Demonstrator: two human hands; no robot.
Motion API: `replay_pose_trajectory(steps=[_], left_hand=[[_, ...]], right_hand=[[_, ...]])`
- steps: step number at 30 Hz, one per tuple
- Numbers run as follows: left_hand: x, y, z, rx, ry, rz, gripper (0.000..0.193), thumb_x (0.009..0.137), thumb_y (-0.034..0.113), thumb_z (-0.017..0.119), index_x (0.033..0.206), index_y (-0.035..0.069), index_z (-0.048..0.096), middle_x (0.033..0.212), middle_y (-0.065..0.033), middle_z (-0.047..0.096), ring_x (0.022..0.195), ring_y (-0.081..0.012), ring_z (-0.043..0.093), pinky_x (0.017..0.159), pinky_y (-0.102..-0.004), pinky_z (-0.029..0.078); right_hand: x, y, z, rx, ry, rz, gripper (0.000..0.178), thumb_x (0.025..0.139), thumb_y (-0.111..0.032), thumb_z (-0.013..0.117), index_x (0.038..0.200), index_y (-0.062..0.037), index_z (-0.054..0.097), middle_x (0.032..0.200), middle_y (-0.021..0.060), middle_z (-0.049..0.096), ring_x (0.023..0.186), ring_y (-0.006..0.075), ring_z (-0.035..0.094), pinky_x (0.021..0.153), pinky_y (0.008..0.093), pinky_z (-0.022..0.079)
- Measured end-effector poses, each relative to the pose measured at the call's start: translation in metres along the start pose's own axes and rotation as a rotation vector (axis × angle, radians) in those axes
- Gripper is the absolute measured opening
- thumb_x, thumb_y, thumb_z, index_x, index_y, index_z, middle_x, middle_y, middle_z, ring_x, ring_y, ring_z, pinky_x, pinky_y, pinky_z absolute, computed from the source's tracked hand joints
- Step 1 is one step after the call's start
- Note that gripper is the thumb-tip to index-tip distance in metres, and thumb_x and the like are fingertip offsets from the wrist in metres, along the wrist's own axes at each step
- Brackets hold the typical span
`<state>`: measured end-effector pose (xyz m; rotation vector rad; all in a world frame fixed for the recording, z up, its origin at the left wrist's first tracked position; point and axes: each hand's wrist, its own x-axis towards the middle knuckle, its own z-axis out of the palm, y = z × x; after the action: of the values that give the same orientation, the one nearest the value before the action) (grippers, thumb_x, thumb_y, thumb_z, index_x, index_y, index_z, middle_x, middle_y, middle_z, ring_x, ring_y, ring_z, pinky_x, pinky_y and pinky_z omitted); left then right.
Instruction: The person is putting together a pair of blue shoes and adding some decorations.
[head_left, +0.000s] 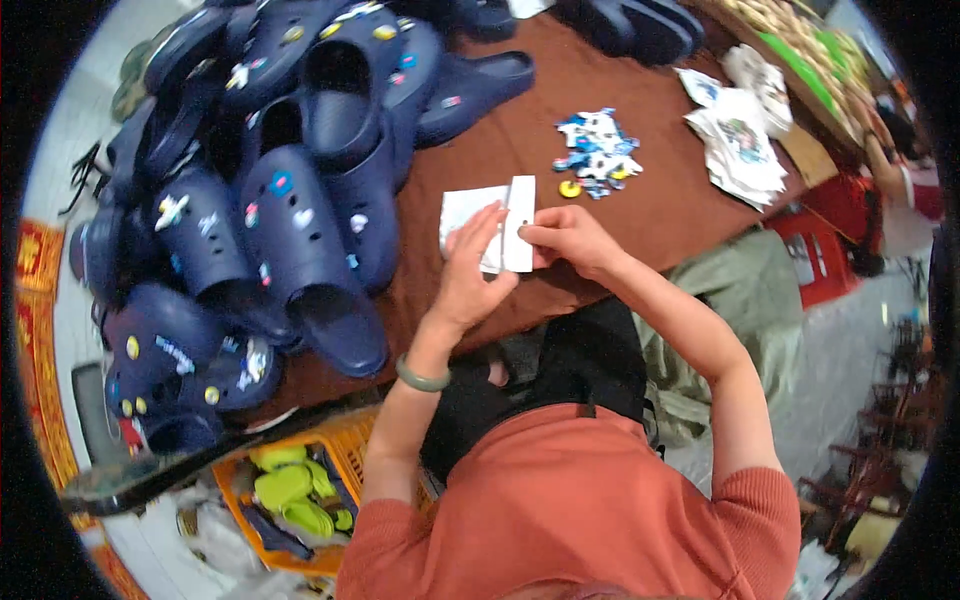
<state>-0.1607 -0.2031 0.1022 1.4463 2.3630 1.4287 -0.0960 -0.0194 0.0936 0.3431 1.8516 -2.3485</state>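
**Small white card held between both hands**

Lying on the brown table (640, 200): big heap of dark blue clogs (290, 200) at left. Pinching the white card (519, 222) with right hand (570, 238) at its lower right edge, long axis upright. Touching the card's left side with left hand (470, 275), fingers loosely curled. Resting beyond: colourful charms (598, 152).

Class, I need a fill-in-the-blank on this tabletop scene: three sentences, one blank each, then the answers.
1. Both hands, the left hand and the right hand, hold a small ____ card.
2. The clogs piled on the brown table are dark ____.
3. The bangle sits on the ____ wrist.

Missing words: white; blue; left
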Motion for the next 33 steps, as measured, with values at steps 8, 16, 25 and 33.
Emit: replay_pose_trajectory(steps=[8, 16, 25, 33], left_hand=[[-0.011, 0.028, -0.006, -0.358, 0.025, -0.545, 0.033, 0.078, 0.014, 0.071, 0.097, -0.003, 0.050, 0.088, -0.0059, 0.059, 0.074, -0.0079, 0.055, 0.066, -0.0205, 0.047], [-0.022, -0.001, -0.016, -0.998, -0.161, -0.602, 0.017, 0.090, 0.016, 0.053, 0.095, 0.001, 0.058, 0.074, -0.0049, 0.062, 0.064, -0.0054, 0.057, 0.049, -0.0152, 0.038], [-0.026, -0.002, -0.013, -1.146, -0.086, -0.794, 0.016, 0.088, 0.018, 0.056, 0.086, 0.002, 0.056, 0.062, -0.0052, 0.057, 0.044, -0.0068, 0.048, 0.037, -0.0170, 0.029], [-0.008, 0.026, -0.020, -1.030, 0.103, -0.617, 0.022, 0.079, 0.018, 0.063, 0.063, 0.006, 0.053, 0.059, 0.0007, 0.054, 0.050, -0.0037, 0.044, 0.044, -0.0191, 0.032]], right_hand=[[0.005, -0.001, 0.040, 0.113, -0.069, -0.063, 0.022, 0.081, -0.020, 0.066, 0.067, -0.0087, 0.055, 0.060, -0.0067, 0.049, 0.053, 0.0020, 0.040, 0.048, 0.0187, 0.028], [0.005, 0.005, 0.040, 0.210, -0.203, -0.038, 0.027, 0.092, -0.028, 0.051, 0.070, -0.0112, 0.051, 0.058, -0.0081, 0.039, 0.050, 0.0027, 0.030, 0.046, 0.0203, 0.023], [-0.002, 0.007, 0.043, 0.024, -0.136, -0.128, 0.022, 0.093, -0.025, 0.051, 0.078, -0.0085, 0.051, 0.068, -0.0061, 0.044, 0.061, 0.0019, 0.037, 0.053, 0.0173, 0.028], [-0.017, -0.030, 0.051, -0.096, -0.359, -0.151, 0.025, 0.080, -0.014, 0.069, 0.092, -0.0050, 0.048, 0.081, -0.0030, 0.051, 0.075, 0.0041, 0.049, 0.066, 0.0215, 0.043]])
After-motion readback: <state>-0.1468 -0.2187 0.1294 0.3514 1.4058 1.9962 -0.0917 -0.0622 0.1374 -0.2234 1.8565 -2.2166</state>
